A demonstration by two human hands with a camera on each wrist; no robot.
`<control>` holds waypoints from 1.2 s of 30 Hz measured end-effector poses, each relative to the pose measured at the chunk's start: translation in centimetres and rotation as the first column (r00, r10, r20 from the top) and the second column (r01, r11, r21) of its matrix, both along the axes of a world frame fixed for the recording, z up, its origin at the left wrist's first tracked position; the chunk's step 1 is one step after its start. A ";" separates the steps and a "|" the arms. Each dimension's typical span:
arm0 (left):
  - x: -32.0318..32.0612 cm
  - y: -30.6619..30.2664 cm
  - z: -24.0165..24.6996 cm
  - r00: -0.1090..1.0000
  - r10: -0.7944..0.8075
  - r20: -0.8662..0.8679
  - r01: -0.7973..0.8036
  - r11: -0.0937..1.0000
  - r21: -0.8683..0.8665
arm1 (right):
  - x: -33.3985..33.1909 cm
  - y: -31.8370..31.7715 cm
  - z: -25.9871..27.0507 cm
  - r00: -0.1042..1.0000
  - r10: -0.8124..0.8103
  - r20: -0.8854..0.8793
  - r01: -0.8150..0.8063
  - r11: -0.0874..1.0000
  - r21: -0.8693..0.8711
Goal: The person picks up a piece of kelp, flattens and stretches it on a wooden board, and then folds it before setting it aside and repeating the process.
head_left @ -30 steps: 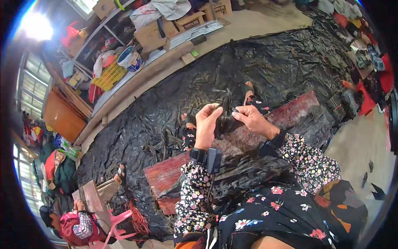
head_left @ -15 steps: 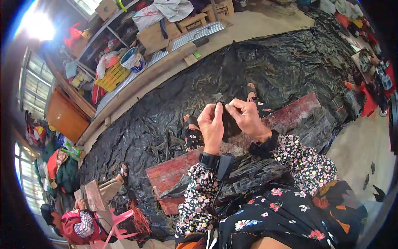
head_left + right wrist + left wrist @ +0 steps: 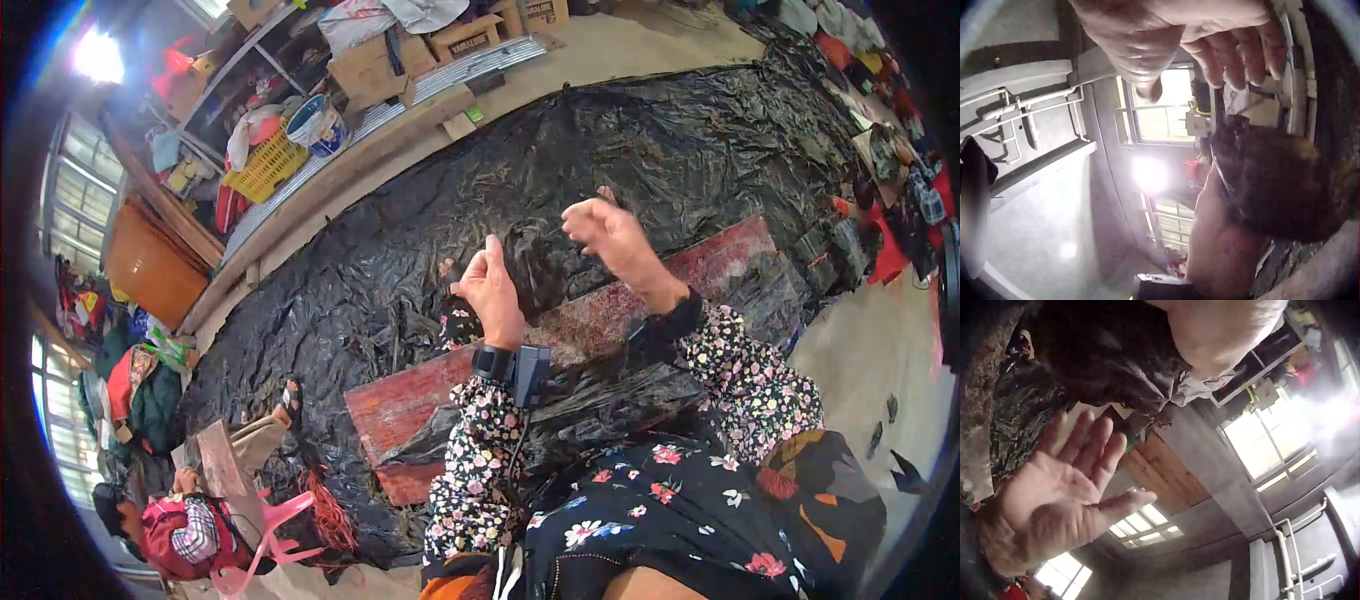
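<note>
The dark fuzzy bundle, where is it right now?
In the head view, the dark bundle is near the middle, held up between the left hand and the right hand, in front of the red board.

Head camera: looking forward and down from above onto the black sheet (image 3: pixel 650 140). Wrist cameras: sitting close under the left hand (image 3: pixel 490 290) and right hand (image 3: pixel 610 235), both facing up toward the windows (image 3: pixel 1141 519). All three are sharing the dark bundle (image 3: pixel 530 265).
</note>
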State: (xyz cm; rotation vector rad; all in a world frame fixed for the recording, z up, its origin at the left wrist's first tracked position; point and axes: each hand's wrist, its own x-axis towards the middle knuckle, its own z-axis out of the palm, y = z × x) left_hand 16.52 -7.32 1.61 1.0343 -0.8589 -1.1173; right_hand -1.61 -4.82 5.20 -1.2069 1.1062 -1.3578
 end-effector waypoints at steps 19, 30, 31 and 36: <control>2.2 1.3 0.7 0.538 0.349 0.767 -0.007 0.912 -0.410 | 3.4 0.9 0.6 0.991 -0.011 0.131 -0.005 0.993 0.121; 1.5 2.1 1.6 0.990 -0.081 0.119 0.087 0.995 -0.049 | 1.7 2.0 0.9 0.986 0.088 -0.140 -0.130 0.938 -0.321; 1.7 2.1 1.6 0.991 -0.100 0.084 0.102 0.994 -0.023 | 0.8 1.8 0.8 0.929 0.242 -0.280 -0.304 0.931 -0.202; 2.8 2.6 1.5 0.945 -0.201 0.257 0.216 0.976 -0.032 | 0.2 1.5 0.0 0.777 0.126 -0.616 -0.401 0.854 -0.331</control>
